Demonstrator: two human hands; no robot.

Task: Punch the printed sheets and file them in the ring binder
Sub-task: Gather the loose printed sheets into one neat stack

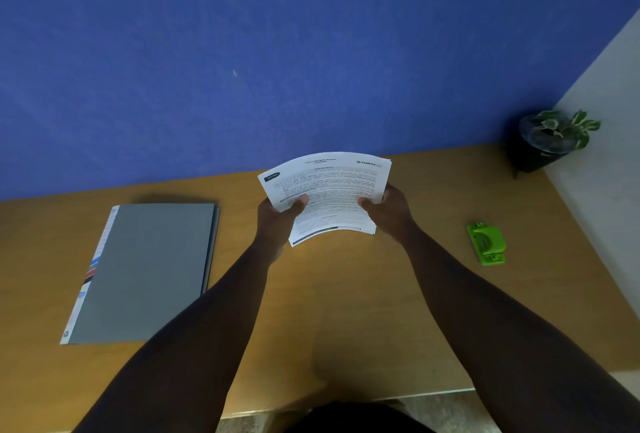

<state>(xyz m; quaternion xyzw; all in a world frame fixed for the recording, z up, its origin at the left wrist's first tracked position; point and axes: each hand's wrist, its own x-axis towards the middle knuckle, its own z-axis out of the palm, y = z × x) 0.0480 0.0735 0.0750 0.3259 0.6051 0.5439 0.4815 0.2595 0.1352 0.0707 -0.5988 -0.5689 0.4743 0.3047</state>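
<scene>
Both hands raised above the wooden desk [346, 311], sharing one stack of printed sheets [332, 190]. Left hand [277, 221] clamped on the stack's left edge, thumb [300, 201] pressed flat on the top page, remaining fingers tucked under the paper and hidden. Right hand [389, 212] clamped on the right edge likewise, thumb [366, 204] on top, other fingers out of sight beneath. Stack bowed upward between the two thumbs, held clear of the desk, top page covered in printed text (too blurred to read beyond a header logo). Page edges slightly fanned at the right corner.

Well left of the left-hand fingers: grey ring binder [145, 273], closed, lying flat on the desk, striped label along its left edge. Well right of the right-hand fingers: green hole punch [486, 244], resting on the desk, untouched. Farther beyond the right hand, in the corner: small potted plant [550, 141] against the blue wall [242, 51].
</scene>
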